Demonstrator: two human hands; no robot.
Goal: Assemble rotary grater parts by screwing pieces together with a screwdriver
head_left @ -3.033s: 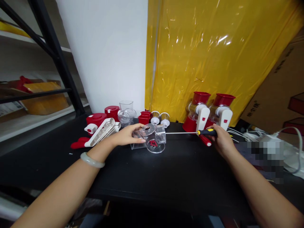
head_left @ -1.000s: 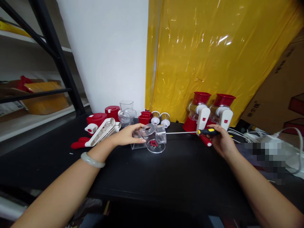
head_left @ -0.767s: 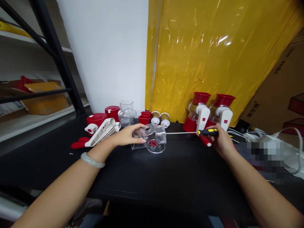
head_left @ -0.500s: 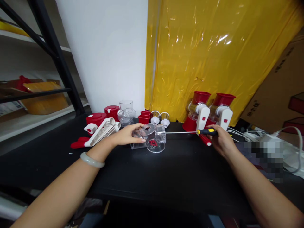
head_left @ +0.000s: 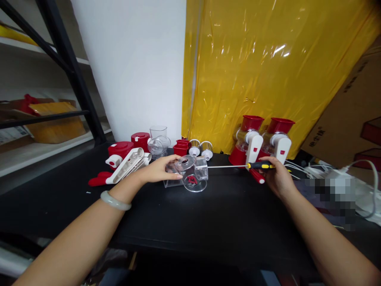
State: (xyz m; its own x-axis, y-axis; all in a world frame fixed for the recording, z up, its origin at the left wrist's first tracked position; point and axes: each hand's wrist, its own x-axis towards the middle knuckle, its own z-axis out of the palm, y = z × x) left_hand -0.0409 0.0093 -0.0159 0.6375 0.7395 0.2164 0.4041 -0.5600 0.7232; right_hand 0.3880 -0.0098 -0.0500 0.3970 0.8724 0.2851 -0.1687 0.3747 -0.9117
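Note:
My left hand (head_left: 157, 171) grips a clear plastic housing (head_left: 192, 173) lying on its side on the black table (head_left: 208, 214), fingers pressed against its left end. My right hand (head_left: 276, 176) is closed round the black-and-yellow handle of a long screwdriver (head_left: 258, 165). The thin metal shaft runs level to the left, and its tip reaches the right side of the clear housing. A red handle part (head_left: 257, 176) lies just under the screwdriver grip.
Two assembled red-and-white grinders (head_left: 248, 141) (head_left: 276, 139) stand at the back right before yellow plastic sheeting. Loose red, white and clear parts (head_left: 131, 157) and small drums (head_left: 200, 147) cluster at the back left. Cables and a cardboard box (head_left: 348, 115) lie to the right.
Almost nothing has moved. My right hand shifts its fingers slightly on the screwdriver handle; the left hand and clear housing stay in place.

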